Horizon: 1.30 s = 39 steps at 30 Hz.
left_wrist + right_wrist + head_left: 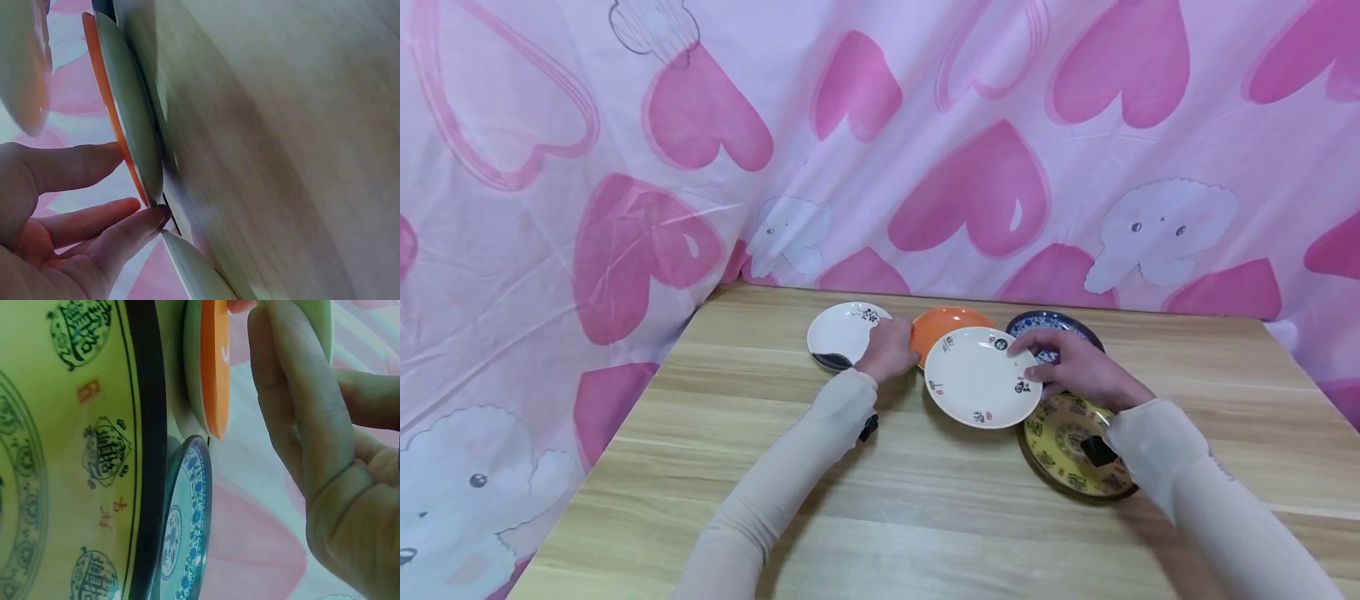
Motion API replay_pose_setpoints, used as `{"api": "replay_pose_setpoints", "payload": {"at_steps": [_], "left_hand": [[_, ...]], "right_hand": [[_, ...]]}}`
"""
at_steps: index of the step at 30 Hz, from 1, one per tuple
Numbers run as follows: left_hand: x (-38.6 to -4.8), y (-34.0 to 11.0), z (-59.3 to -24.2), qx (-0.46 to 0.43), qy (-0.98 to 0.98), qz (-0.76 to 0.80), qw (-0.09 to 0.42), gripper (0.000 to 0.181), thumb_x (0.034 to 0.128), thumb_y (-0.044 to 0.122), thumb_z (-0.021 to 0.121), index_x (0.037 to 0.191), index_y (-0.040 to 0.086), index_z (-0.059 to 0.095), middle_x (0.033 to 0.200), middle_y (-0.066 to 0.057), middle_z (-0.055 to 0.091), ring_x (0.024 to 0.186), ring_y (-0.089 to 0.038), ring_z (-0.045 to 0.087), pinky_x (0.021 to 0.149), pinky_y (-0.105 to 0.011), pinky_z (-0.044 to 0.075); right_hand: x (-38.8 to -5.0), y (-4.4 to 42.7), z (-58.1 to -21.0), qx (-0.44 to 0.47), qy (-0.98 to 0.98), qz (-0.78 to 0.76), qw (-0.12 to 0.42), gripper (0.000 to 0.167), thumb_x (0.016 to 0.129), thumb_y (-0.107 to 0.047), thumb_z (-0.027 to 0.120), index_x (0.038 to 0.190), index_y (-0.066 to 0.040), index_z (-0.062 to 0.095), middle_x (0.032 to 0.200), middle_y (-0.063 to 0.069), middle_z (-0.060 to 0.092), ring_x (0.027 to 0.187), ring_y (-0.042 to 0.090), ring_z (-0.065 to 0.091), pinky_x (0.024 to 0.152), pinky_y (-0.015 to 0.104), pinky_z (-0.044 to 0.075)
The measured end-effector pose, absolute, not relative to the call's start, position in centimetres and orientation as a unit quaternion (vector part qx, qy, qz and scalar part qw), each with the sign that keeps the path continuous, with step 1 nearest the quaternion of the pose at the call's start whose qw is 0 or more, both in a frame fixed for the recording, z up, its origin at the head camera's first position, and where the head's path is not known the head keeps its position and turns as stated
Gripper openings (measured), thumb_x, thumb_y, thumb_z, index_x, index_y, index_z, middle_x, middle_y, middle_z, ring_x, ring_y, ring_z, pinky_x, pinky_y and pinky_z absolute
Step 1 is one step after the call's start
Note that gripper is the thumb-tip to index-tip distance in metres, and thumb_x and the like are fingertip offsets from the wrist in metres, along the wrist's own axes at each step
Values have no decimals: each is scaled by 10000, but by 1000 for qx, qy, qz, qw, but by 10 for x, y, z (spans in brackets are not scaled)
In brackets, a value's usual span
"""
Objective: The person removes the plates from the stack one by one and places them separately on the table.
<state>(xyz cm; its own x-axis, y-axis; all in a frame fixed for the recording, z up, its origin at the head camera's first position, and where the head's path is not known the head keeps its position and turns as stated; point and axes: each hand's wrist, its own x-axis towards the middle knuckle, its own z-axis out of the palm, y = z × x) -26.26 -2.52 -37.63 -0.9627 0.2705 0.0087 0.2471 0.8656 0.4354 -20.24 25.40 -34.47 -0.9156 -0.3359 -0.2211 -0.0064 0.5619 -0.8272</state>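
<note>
My right hand (1086,367) grips the right rim of a white plate (977,379) with small dark and red prints, thumb on top and fingers beneath. This plate is held above the table and covers part of an orange plate (947,323). At the orange plate's left edge, my left hand (887,348) pinches the rim; in the left wrist view the thumb (81,165) lies on its orange face and a fingertip reaches under its pale underside. Left of that hand lies a white plate (841,332) with black flowers and a dark patch at its rim.
A blue-and-white patterned plate (1056,321) lies behind the right hand, partly hidden. Nearer sits a yellow plate (1060,450) with dark prints, under the right wrist. The wooden table (910,533) ends at a pink heart-patterned cloth (970,192) behind and to the left.
</note>
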Motion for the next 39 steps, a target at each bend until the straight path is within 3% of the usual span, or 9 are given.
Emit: {"api": "replay_pose_setpoints", "payload": {"at_steps": [7, 10, 13, 15, 18, 31, 39], "left_hand": [[-261, -25, -376, 133, 958, 249, 53, 330, 889, 94, 714, 1206, 7, 696, 1186, -148, 725, 1127, -311, 645, 1035, -409, 536], [-262, -26, -376, 131, 958, 249, 55, 275, 887, 92, 714, 1148, 6, 717, 1130, -139, 736, 1059, -291, 651, 983, -390, 557], [-262, -27, -375, 130, 960, 243, 56, 147, 885, 95, 714, 1001, 7, 733, 961, -119, 721, 904, -255, 612, 829, -332, 551], [-262, -27, -375, 132, 960, 240, 56, 74, 884, 95, 711, 889, 21, 712, 842, -96, 666, 819, -239, 559, 726, -301, 494], [-262, -27, -374, 131, 961, 237, 58, 127, 883, 94, 706, 779, 34, 662, 731, -65, 566, 750, -220, 503, 645, -271, 406], [-261, -25, -375, 125, 960, 241, 70, 76, 895, 90, 703, 890, 15, 715, 808, -81, 628, 781, -217, 533, 680, -266, 439], [-262, -26, -373, 135, 964, 220, 60, 101, 881, 104, 712, 813, 32, 694, 758, -60, 588, 758, -210, 507, 646, -261, 406]], "right_hand": [[-191, 251, -351, -113, 870, -447, 176, 350, 928, -1, 639, 1276, -23, 612, 1253, 246, 512, 800, 212, 656, 669, 390, 640], [-185, 248, -356, -102, 865, -455, 187, 352, 932, 11, 625, 1283, -12, 604, 1272, 265, 498, 815, 212, 673, 689, 374, 644], [-180, 245, -361, -86, 865, -455, 194, 353, 936, 12, 619, 1287, -19, 597, 1365, 278, 478, 841, 206, 674, 702, 341, 641], [-176, 243, -363, -81, 866, -455, 192, 354, 933, 23, 618, 1285, -17, 595, 1374, 288, 494, 845, 212, 674, 698, 342, 641], [-172, 241, -365, -78, 870, -450, 184, 346, 930, 27, 619, 1272, -23, 601, 1339, 272, 544, 840, 216, 659, 679, 341, 637], [-158, 237, -363, -81, 868, -451, 190, 344, 931, 18, 617, 1270, -42, 609, 1259, 238, 542, 849, 223, 637, 660, 349, 638], [-152, 231, -353, -83, 870, -440, 204, 343, 926, 11, 634, 1259, -74, 626, 1241, 224, 539, 850, 230, 642, 669, 380, 643]]}}
